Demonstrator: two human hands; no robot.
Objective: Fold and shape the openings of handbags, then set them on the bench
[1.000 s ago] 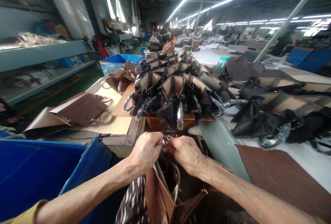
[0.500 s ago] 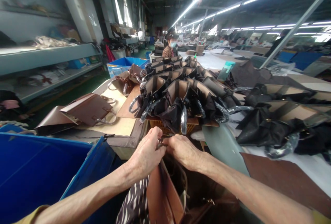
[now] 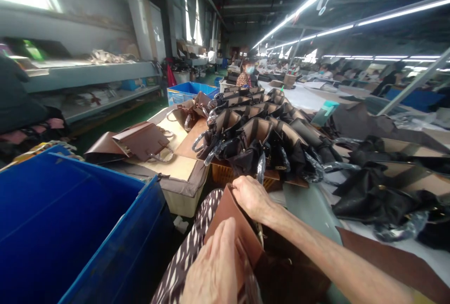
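A brown leather handbag (image 3: 228, 217) rests against my lap, over the dark patterned cloth on my leg. My right hand (image 3: 251, 198) is closed on the bag's upper edge, its fingertips curled over the rim. Lower down, my left hand (image 3: 213, 266) lies with fingers stretched flat on the brown outer panel. The bag's dark inside and lower part are in shadow below my right forearm. Just beyond my hands, several black handbags (image 3: 255, 130) with beige linings and plastic-wrapped handles stand packed together.
A large blue bin (image 3: 105, 191) stands close on the left. Brown handbags (image 3: 142, 142) lie on the table behind it. More black bags (image 3: 408, 173) and a flat brown sheet (image 3: 390, 257) are at the right. Farther back sits a co-worker (image 3: 243, 78).
My left hand has left the bag's top edge and moved down and nearer, flattening on the panel. My right hand stays at the top edge. The view has turned left.
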